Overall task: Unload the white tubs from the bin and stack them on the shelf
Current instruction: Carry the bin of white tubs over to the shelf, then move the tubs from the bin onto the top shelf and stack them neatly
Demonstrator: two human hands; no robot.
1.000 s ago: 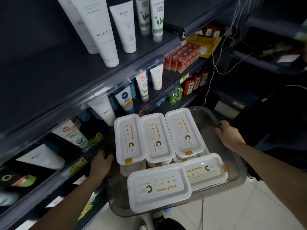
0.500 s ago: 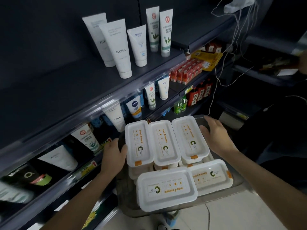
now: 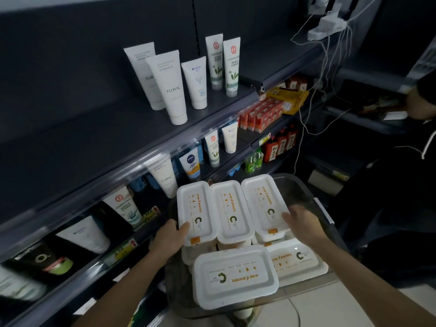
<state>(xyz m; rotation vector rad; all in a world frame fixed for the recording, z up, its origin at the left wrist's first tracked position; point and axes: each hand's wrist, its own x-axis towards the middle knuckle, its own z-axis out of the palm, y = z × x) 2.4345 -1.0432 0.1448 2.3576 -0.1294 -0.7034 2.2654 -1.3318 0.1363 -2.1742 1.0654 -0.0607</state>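
Several white lidded tubs sit stacked in a clear grey bin in front of me. Three lie side by side on top: a left tub, a middle tub and a right tub. Two more, the front tub and another tub, lie crosswise nearer me. My left hand grips the left tub's near corner, thumb on the lid. My right hand grips the right tub's near right side. The dark upper shelf has bare room at its left.
White cosmetic tubes stand on the upper shelf's right part, with more tubes on the shelf below. Red boxes and bottles fill shelves further right. A power strip with hanging cables is above. Another person's hand reaches in at far right.
Both hands left the bin's rim and moved inward onto the outer tubs of the top row. The view tilted upward, showing more of the upper shelf.
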